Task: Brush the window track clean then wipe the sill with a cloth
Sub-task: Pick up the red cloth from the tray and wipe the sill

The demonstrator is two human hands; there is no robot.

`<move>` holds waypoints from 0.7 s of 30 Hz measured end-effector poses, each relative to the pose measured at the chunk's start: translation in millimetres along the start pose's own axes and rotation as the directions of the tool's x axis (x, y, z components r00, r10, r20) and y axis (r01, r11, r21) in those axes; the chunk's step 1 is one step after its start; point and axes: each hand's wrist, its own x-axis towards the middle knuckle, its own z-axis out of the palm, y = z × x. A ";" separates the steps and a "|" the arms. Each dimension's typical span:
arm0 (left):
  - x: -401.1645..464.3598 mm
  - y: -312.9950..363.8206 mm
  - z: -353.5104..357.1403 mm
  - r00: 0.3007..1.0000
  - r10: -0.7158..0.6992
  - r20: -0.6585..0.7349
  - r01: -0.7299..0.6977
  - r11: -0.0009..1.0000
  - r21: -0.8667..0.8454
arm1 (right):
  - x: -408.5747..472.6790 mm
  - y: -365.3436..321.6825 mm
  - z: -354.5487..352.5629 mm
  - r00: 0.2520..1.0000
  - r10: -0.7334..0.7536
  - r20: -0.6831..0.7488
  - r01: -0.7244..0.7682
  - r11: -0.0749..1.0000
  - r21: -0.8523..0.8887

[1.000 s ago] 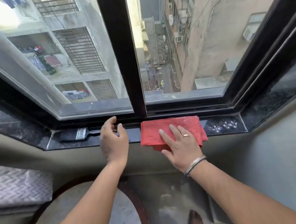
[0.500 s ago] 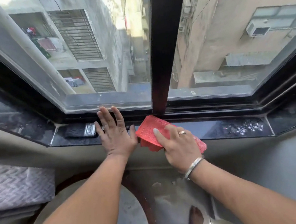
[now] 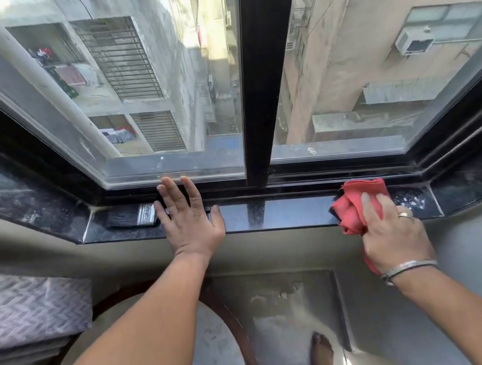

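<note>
A bunched red cloth lies on the right part of the black granite sill, and my right hand grips it from the front. My left hand rests flat on the sill with fingers spread, holding nothing. It partly covers the handle of a black paintbrush that lies on the sill's left end, bristles pointing left. The dark window track runs just behind the sill under the glass panes.
A black vertical window frame stands behind the middle of the sill. Pale specks sit on the sill right of the cloth. Below are a round table, a grey patterned cushion at left and a bare foot.
My right hand has slid the cloth from the sill's middle to its right part, and the cloth went from flat to bunched. My left hand's fingers have spread flat.
</note>
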 end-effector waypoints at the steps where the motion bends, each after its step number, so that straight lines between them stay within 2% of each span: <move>1: -0.2 0.4 -0.4 1.000 -0.003 0.003 0.003 1.000 0.000 | 1.2 -4.0 -4.1 1.000 0.019 -0.004 -0.019 1.000 0.019; 3: -0.6 0.4 -0.7 1.000 0.000 0.008 0.000 1.000 0.002 | -0.3 -32.6 -12.6 0.993 -0.051 -0.103 0.061 0.994 0.094; 6: -0.7 -0.3 -0.4 1.000 0.005 0.008 -0.005 1.000 0.004 | -8.3 -105.8 -17.7 0.937 -0.271 -0.219 0.300 0.948 0.107; 8: -0.7 -0.2 -0.1 1.000 0.007 0.007 -0.007 1.000 -0.004 | -5.4 -151.6 -16.2 0.916 -0.344 -0.205 0.370 0.923 0.108; 11: -0.6 -1.1 0.8 1.000 0.012 -0.006 -0.012 1.000 -0.002 | 1.0 -186.1 -9.8 0.915 -0.393 -0.097 0.398 0.917 0.040; 13: -0.2 -1.9 1.8 1.000 0.020 -0.015 -0.020 1.000 0.005 | 6.4 -178.8 -4.5 0.904 -0.422 -0.068 0.424 0.905 0.028; 16: -0.6 -3.6 3.1 1.000 0.021 -0.021 -0.021 1.000 0.014 | 10.5 -134.8 1.6 0.901 -0.420 -0.105 0.423 0.906 0.001; 21: -0.4 1.5 -0.9 1.000 0.009 0.006 -0.009 1.000 0.018 | 7.7 -19.6 13.6 0.976 -0.211 -0.050 0.209 0.977 -0.029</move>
